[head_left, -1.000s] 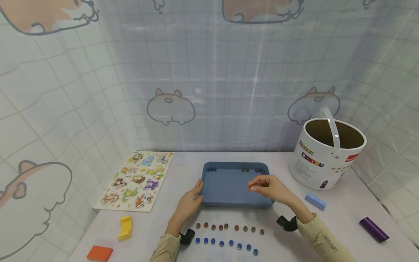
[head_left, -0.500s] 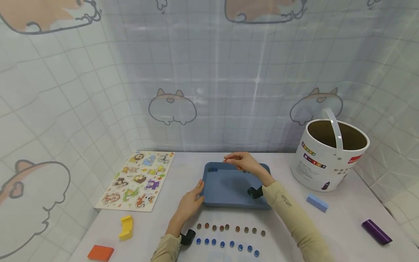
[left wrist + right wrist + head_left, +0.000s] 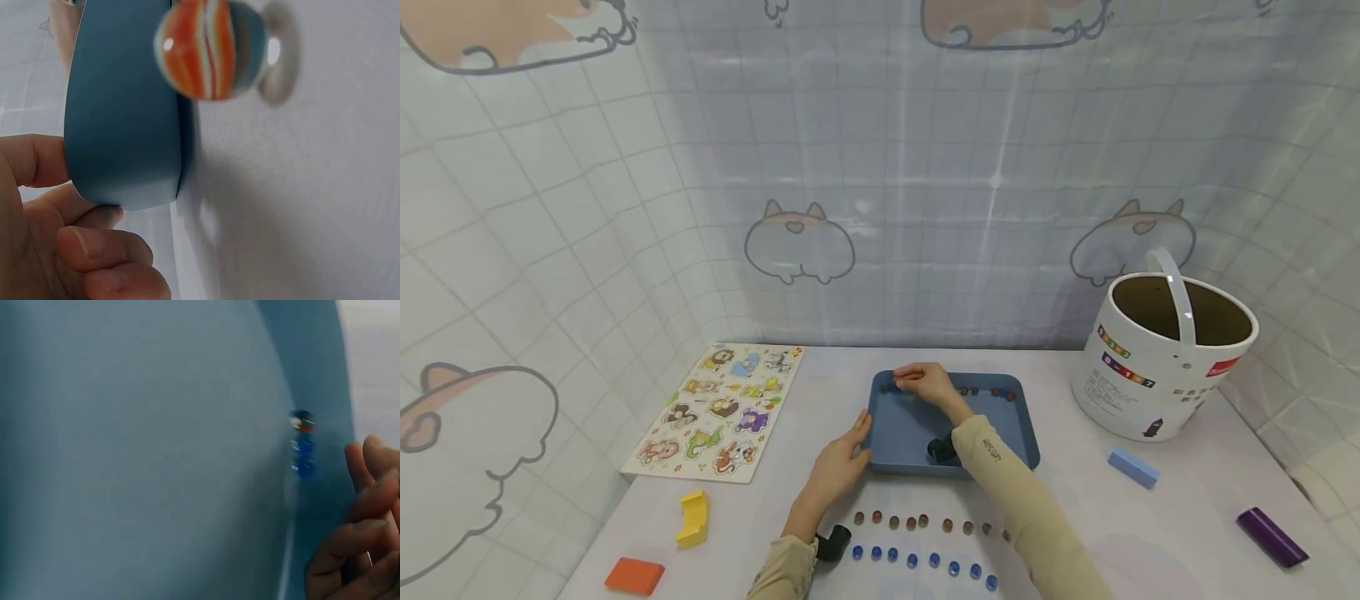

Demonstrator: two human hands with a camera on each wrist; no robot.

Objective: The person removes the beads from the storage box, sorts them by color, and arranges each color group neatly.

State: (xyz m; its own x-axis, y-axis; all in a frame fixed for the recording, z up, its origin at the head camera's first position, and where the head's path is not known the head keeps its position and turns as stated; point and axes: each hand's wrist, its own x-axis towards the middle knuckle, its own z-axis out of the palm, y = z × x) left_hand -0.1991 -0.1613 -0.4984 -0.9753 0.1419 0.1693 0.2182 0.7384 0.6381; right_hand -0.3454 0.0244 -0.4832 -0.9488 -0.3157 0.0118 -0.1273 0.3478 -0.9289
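Observation:
My left hand (image 3: 835, 467) rests against the left side of a blue tray (image 3: 902, 442). In the left wrist view its fingers (image 3: 37, 159) touch the tray's outer wall near a corner. Over the tray's back left corner my right hand (image 3: 927, 385) holds thumb and fingertips together, seemingly pinching a marble that the fingers hide. Just beside those fingertips, two blue marbles (image 3: 304, 459) and a multicoloured marble (image 3: 304, 420) line the tray wall. More marbles (image 3: 968, 391) lie along the tray's back right.
In front of the tray run a row of orange-brown marbles (image 3: 912, 523) and a row of blue marbles (image 3: 912, 561). An animal puzzle board (image 3: 718, 412), yellow block (image 3: 692, 518) and orange block (image 3: 635, 576) lie left. A white bucket (image 3: 1138, 375), light-blue block (image 3: 1133, 468) and purple block (image 3: 1272, 537) stand right.
My right hand has moved from the tray's right side across its back to the back left corner, fingertips kept together. The left hand stays at the tray's left side.

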